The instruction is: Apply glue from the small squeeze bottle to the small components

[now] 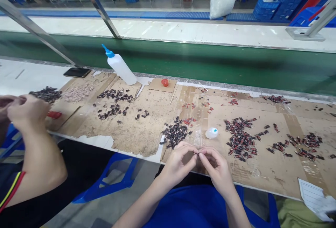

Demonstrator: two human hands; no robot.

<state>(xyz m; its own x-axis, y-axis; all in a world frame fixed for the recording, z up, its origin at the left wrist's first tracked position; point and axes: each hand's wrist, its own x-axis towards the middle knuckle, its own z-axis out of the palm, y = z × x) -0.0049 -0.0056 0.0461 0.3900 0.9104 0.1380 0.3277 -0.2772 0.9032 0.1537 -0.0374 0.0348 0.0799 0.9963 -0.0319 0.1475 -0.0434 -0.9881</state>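
As left hand [181,160] and right hand [217,166] fingers [206,161] pinch a dark part [197,153], long axis unclear, pointing direction unclear

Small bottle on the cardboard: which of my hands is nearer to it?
Right. The right hand is just on your side of the small bottle; the left hand is farther off, toward its lower left in view.

Left hand [181,159], right hand [215,161] close together, fingertips [193,150] pinched, forearms [147,200] angled inward.
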